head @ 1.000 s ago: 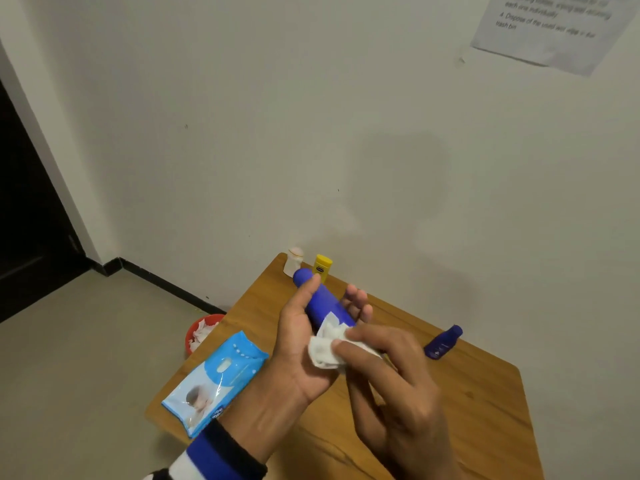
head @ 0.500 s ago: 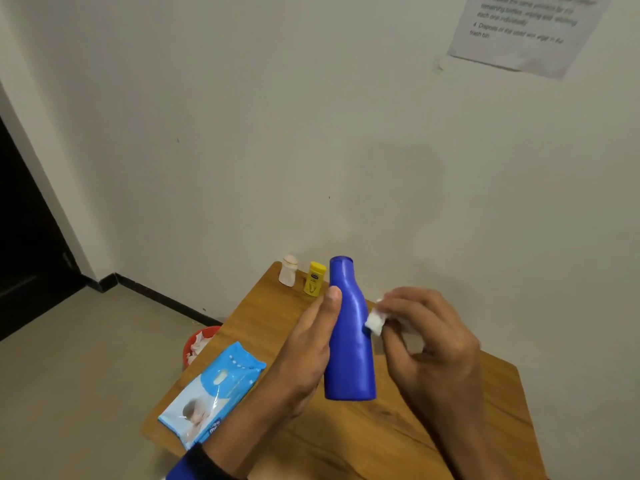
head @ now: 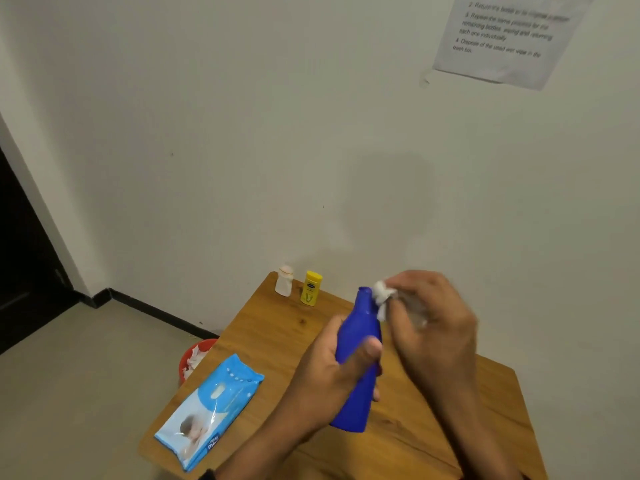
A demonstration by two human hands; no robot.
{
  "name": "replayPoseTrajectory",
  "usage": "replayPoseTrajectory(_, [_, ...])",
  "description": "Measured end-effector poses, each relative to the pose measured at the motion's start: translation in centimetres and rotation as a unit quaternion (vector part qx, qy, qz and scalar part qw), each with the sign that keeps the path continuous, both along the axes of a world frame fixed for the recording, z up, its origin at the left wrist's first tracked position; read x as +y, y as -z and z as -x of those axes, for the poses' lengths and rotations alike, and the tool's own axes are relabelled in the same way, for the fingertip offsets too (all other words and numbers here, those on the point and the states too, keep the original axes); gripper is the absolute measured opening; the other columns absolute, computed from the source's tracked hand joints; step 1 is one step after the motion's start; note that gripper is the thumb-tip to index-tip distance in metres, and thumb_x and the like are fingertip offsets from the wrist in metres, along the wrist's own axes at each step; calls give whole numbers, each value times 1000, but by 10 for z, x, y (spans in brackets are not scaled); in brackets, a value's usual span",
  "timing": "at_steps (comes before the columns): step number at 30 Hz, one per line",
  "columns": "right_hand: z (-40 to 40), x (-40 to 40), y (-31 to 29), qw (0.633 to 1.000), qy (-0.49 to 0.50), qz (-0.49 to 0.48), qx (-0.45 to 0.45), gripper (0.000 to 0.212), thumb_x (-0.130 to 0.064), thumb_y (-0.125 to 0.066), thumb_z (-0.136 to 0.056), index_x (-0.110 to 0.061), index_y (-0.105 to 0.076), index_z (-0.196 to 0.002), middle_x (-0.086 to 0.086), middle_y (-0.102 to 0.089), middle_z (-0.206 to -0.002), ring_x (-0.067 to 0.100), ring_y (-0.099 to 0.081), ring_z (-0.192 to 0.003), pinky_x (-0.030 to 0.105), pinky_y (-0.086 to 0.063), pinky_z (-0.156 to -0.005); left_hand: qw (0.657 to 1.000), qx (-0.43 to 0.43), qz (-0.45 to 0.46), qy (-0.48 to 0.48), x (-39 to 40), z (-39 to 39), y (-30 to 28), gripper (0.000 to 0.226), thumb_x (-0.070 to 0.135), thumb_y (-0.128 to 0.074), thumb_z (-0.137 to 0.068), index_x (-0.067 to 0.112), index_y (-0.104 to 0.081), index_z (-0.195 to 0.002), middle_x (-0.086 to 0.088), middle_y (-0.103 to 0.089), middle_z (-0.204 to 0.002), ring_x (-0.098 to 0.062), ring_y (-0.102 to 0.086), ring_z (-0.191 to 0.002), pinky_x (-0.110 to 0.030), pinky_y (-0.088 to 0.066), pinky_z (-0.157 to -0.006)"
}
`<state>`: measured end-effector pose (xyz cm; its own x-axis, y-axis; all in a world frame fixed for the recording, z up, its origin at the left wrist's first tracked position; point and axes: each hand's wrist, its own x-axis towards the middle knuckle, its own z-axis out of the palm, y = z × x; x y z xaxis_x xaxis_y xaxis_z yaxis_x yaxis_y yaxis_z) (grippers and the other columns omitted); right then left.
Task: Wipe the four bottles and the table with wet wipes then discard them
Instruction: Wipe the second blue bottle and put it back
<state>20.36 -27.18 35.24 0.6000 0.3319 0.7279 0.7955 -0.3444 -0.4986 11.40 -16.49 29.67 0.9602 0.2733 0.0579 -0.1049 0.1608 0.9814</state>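
Looks like a bare room set up for a recorded task, not a lived-in home. Plain off-white painted wall (head: 242,133), black skirting strip (head: 156,313) along its base, smooth beige floor (head: 69,393), dark doorway (head: 20,271) at left. Only furniture in view: small wooden table (head: 277,334) pushed against the wall. White printed instruction sheet (head: 502,39) taped up high, numbered steps partly legible, mentioning bottles and a trash bin. Red plastic bin with crumpled white wipes (head: 194,358) stands on the floor beside the table.
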Motion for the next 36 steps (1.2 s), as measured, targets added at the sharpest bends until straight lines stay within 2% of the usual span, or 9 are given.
replayPoseTrajectory(5, [-3, -20, -27, 995, -75, -27, 54, 21, -2, -72, -86, -16, -74, -100, -3, -68, -108, 9, -65, -105, 19, -55, -81, 975, -2, -213, -66, 9, -2, 2, 44, 55, -76, -74, 44, -52, -108, 21, -62, -98, -4, -64, -86, -20, -55, -68])
replayPoseTrajectory(8, [19, -15, -16, 985, -152, 73, 40, 22, -12, -75, -84, -14, -75, -106, -7, -69, -116, 7, -65, -110, 23, -57, -86, 978, -27, -185, -94, 14, -3, -1, 41, 30, -82, -78, 41, -58, -109, 20, -67, -97, -5, -66, -85, -20, -54, -65])
replayPoseTrajectory(12, [38, -13, -5, 984, -125, 121, -42, 25, -23, -70, -84, -13, -76, -106, -3, -71, -117, 4, -66, -108, 18, -56, -86, 971, -17, -203, -124, 20, -4, 3, 43, 11, -81, -78, 39, -58, -99, 32, -66, -92, 3, -64, -92, -15, -55, -68])
replayPoseTrajectory(17, [21, -32, -15, 987, -85, 103, 93, 19, -11, -84, -75, -23, -79, -87, -15, -75, -91, -3, -67, -87, 3, -49, -65, 975, -17, -172, -141, 15, -4, 6, 34, 14, -81, -78, 40, -65, -94, 14, -67, -90, -12, -64, -81, -25, -58, -68])
replayPoseTrajectory(20, [16, -43, -26, 993, -72, 52, 83, 22, -5, -82, -76, -24, -76, -86, -16, -73, -87, 2, -69, -84, 6, -49, -64, 962, -43, -214, -166, 22, -8, 1, 40, 14, -80, -79, 44, -59, -95, 6, -63, -86, -17, -58, -77, -29, -54, -62])
replayPoseTrajectory(23, [30, -32, -31, 988, -134, 61, 35, 17, -11, -78, -78, -20, -76, -92, -14, -72, -104, 5, -68, -100, 10, -52, -74, 958, -73, -236, -144, 23, -9, -1, 41, 22, -81, -76, 52, -65, -98, 24, -69, -94, -5, -66, -88, -22, -58, -71])
replayPoseTrajectory(27, [36, -20, -13, 985, -153, 78, 29, 15, -24, -78, -82, -17, -77, -96, -11, -72, -112, 2, -66, -106, 16, -56, -78, 954, -104, -239, -150, 21, -7, 5, 35, 36, -79, -73, 42, -62, -103, 33, -68, -101, 2, -67, -98, -10, -53, -75])
replayPoseTrajectory(31, [23, -34, -1, 981, -92, 109, 130, 9, -26, -77, -81, -30, -78, -89, -22, -74, -93, 0, -68, -88, 12, -53, -61, 964, -38, -179, -190, 24, -8, 4, 34, 15, -84, -74, 34, -63, -94, 23, -68, -88, -5, -66, -84, -16, -56, -64])
replayPoseTrajectory(36, [27, -35, -8, 981, -94, 30, 168, 27, -13, -77, -81, -30, -74, -102, -20, -72, -98, 4, -68, -93, 15, -56, -66, 989, 29, -101, -107, 34, -10, 0, 54, 43, -86, -62, 41, -57, -108, 16, -68, -96, -10, -68, -90, -21, -58, -72])
